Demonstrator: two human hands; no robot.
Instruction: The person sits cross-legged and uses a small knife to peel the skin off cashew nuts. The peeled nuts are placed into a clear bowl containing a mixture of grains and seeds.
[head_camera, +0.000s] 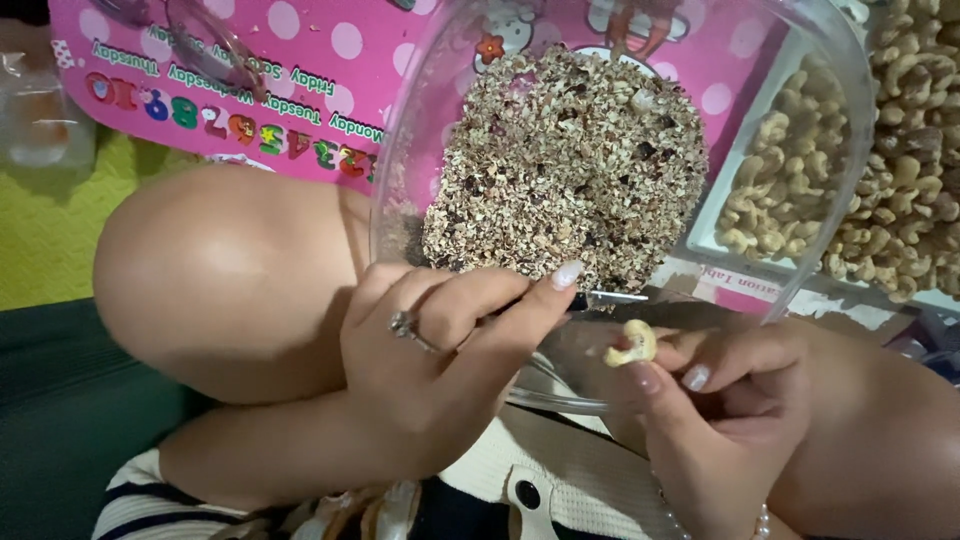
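Observation:
My left hand, with a ring on one finger, is closed around a small knife; only the thin metal blade shows past the thumb. My right hand pinches a pale peeled cashew nut between thumb and fingertips, just below the blade tip. Both hands hover at the near rim of a clear plastic bowl. The bowl holds a heap of brown cashew skins and shell bits.
A white tray piled with cashew nuts stands at the right behind the bowl. A pink polka-dot mat lies beneath. My bare knee rises at the left, beside a green surface.

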